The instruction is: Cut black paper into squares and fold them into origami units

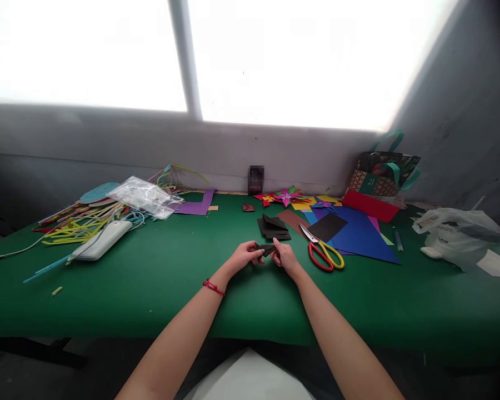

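Between my two hands is a small folded piece of black paper (266,249), held just above the green table. My left hand (246,256), with a red cord bracelet on the wrist, pinches its left end. The fingers of my right hand (285,256) are closed on its right end. Just beyond the hands lie several black paper pieces (274,226), some folded and standing up a little. To the right rest scissors (323,253) with one red and one yellow handle, blades partly apart, touching a flat black sheet (328,226).
Coloured sheets, including a large blue one (366,233), and folded paper flowers (289,196) lie beyond the scissors. Pipe cleaners (79,222), a clear plastic bag (144,194) and a white device (102,240) fill the left side. A plastic bag (450,228) and gift bag (377,175) stand right.
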### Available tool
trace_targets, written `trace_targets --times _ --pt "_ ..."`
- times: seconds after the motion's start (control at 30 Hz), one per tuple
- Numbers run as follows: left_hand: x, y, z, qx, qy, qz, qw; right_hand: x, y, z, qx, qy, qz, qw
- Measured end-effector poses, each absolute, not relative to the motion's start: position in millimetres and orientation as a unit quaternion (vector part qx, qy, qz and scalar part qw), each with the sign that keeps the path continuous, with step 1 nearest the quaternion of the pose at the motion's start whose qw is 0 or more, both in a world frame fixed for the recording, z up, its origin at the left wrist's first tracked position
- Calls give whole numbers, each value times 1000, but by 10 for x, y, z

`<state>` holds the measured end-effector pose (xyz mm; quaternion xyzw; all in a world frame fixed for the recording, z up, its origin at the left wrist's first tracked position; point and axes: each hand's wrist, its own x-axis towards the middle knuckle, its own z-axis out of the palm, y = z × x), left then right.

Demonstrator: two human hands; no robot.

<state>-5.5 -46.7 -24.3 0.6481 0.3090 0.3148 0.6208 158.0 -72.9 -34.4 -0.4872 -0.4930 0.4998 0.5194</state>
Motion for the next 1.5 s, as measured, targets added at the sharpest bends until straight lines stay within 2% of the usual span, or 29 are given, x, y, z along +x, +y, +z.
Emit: trace_targets --times 0.57,0.77,0.87,0.97,1.07,1.17,1.27,1.37,1.5 --pt "-61 -446 -263 646 318 310 620 1554 -821 -269 -473 -554 455 512" --pt "-41 -437 -286 638 331 340 606 1545 -811 -241 -475 -529 436 551" --pt "-23 -355 -309 653 382 409 510 1597 -768 -277 -504 -485 392 597" --pt "28 -108 -297 696 428 459 348 1649 -720 -323 -535 -423 358 637" --pt "139 301 -230 758 458 407 223 1659 -692 -350 -546 -410 353 640" --pt "268 743 -164 786 529 285 146 1641 -684 -361 -546 -427 352 629" --pt "323 1045 -166 796 569 184 94 1628 -682 -372 -555 -430 348 621" --pt "272 1108 -243 812 565 103 101 1629 -684 -383 -560 -458 335 603" --pt "127 836 -338 837 528 126 68 1631 -682 -380 -560 -474 328 595"
